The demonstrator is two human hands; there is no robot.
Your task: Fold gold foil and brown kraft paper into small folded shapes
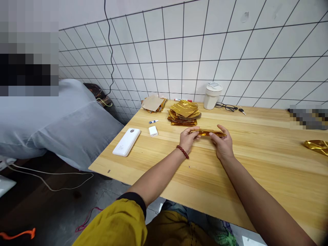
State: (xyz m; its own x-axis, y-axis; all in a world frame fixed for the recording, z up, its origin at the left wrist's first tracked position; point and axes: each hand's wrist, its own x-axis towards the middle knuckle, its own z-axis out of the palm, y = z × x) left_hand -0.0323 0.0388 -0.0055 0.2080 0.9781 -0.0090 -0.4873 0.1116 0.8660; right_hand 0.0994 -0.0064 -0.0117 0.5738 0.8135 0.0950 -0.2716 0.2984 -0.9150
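A narrow folded piece of gold foil paper [206,133] stretches between my two hands, just above the wooden table [159,171]. My left hand [188,138], with a dark red bead bracelet on its wrist, pinches the left end. At the right end my right hand [222,141] grips it, thumb on the near side and the index finger raised behind. Beyond the hands lies a stack of gold foil sheets [185,111]. Another gold foil piece [317,147] rests at the table's right edge.
A white power bank [126,142], a white charger block [153,131] and a small blue-white packet [153,121] lie to the left. Along the back are brown paper sheets [153,103], a red marker [183,100], a white cup [212,96], glasses [227,107] and a key [242,111].
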